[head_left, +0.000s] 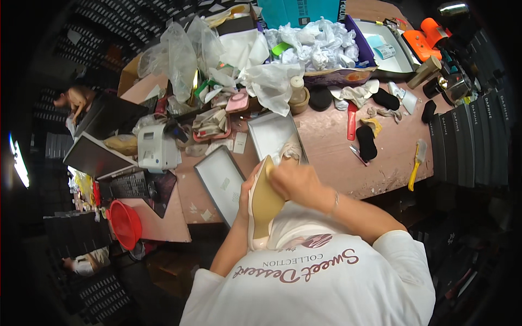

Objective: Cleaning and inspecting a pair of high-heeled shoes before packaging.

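A light-coloured shoe [265,204] is held up in front of my chest, its tan sole facing me and its toe end low. Around its left side my left hand [246,191] is closed, the fingers mostly hidden behind it. My right hand [298,183], slightly blurred, presses curled fingers against the upper part of the sole; whatever they hold is hidden. A bunched pale cloth-like item [291,150] shows just beyond that hand. Behind the shoe lie a grey-edged white shoebox part [270,133] and a second one [220,178] to its left.
Black oval pads [367,142], a red-handled tool [352,121] and a yellow-handled brush [417,163] lie right. A purple-edged box [348,77] of crumpled paper stands behind. Left are a label printer [156,148], keyboard [129,186] and red basin [125,224]. Dark shoeboxes [462,144] line the right.
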`<action>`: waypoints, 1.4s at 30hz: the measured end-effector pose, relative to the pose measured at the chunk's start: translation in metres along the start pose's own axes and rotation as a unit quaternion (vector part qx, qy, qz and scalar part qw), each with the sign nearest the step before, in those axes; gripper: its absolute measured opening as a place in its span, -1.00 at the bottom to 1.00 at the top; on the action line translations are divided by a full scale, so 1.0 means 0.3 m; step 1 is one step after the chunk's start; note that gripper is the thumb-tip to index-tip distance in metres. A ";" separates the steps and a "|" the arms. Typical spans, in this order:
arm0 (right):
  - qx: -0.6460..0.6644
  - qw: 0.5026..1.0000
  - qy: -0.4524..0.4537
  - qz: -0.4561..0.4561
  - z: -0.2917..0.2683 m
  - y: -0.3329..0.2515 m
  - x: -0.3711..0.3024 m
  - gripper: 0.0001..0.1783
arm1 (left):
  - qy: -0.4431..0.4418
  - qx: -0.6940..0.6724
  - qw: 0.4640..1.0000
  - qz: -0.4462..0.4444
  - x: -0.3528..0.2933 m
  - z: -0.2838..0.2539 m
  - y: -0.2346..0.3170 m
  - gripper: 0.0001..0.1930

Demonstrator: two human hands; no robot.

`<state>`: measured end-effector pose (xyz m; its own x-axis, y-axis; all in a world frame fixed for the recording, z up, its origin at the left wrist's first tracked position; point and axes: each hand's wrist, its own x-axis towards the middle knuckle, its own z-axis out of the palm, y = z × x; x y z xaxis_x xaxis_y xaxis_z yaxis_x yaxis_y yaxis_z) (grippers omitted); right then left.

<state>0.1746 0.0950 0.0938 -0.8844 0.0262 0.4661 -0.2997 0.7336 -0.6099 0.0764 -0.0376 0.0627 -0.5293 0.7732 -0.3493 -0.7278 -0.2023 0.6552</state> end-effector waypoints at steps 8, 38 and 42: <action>0.070 0.975 0.127 0.166 -0.091 0.145 0.026 -0.88 | -0.144 -0.103 0.983 -0.048 0.012 0.015 0.022 -0.23; 0.068 0.981 0.051 0.173 -0.012 0.081 -0.061 -0.87 | -0.157 -0.188 0.970 0.007 0.063 -0.137 0.027 -0.09; 0.166 0.923 0.115 0.327 -0.086 0.159 -0.076 -0.86 | -0.161 -0.162 0.974 -0.004 0.061 -0.122 0.043 -0.06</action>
<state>0.1896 0.1469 0.0708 -0.8275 0.5607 0.0290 0.1447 0.2629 -0.9539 0.0413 -0.0481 0.0402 -0.3974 0.9131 -0.0915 -0.8582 -0.3345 0.3894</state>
